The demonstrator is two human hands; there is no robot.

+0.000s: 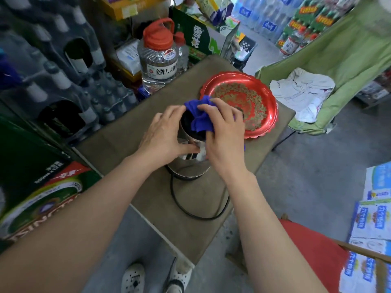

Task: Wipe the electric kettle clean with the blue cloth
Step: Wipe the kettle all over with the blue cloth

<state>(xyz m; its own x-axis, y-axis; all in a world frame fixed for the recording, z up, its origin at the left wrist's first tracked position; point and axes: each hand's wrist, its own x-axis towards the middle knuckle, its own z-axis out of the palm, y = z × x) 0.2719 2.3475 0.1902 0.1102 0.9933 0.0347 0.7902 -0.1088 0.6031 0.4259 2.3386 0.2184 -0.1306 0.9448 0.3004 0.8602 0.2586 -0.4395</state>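
Head cam, wide-angle, worn by person; faces fwd + steeply down onto small table (118,149). Kettle (190,169) sits mid-frame, close below the lens. Shoes (134,278) at near edge, bottle packs (63,81) far left, green chair (349,60) far right. Frame edges bow w/ lens.

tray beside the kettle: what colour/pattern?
The tray is red with a gold floral pattern over its middle; the head view shows it.

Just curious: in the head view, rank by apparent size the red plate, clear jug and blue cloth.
1. Round red patterned plate
2. Clear plastic red-capped jug, farther away
3. Crumpled blue cloth, partly covered
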